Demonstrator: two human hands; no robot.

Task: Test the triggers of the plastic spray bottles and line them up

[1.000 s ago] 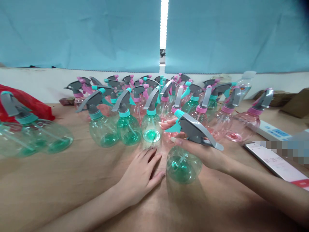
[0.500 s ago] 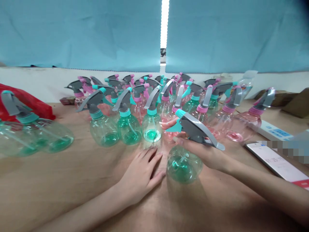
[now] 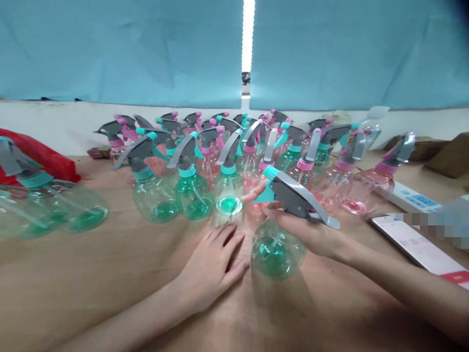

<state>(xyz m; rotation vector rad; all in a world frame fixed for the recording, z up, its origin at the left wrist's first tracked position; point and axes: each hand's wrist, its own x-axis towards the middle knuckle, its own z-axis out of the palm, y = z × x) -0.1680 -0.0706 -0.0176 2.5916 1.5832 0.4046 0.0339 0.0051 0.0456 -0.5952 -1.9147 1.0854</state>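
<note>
My right hand (image 3: 308,232) is closed round the neck of a green spray bottle (image 3: 277,252), just under its grey head and turquoise nozzle. The bottle is clear green plastic and tilts slightly; its collar is hidden by my fingers. To its left, my left hand (image 3: 216,264) lies flat on the wooden table (image 3: 120,274), fingers stretched out and holding nothing. Just beyond those fingertips stands another green spray bottle (image 3: 227,193), with a second green bottle (image 3: 194,195) beside it. A pink spray bottle (image 3: 370,193) stands toward the right.
Several more pink and green spray bottles crowd the back of the table. At left are green bottles (image 3: 78,205) and a red plastic bag (image 3: 44,159). A phone (image 3: 417,249) and a white device with blue buttons (image 3: 414,195) lie at right. Behind hangs a blue cloth (image 3: 128,54).
The view has shifted very slightly, so things sit a little further left. Both hands and the held spray bottle keep nearly the same pose.
</note>
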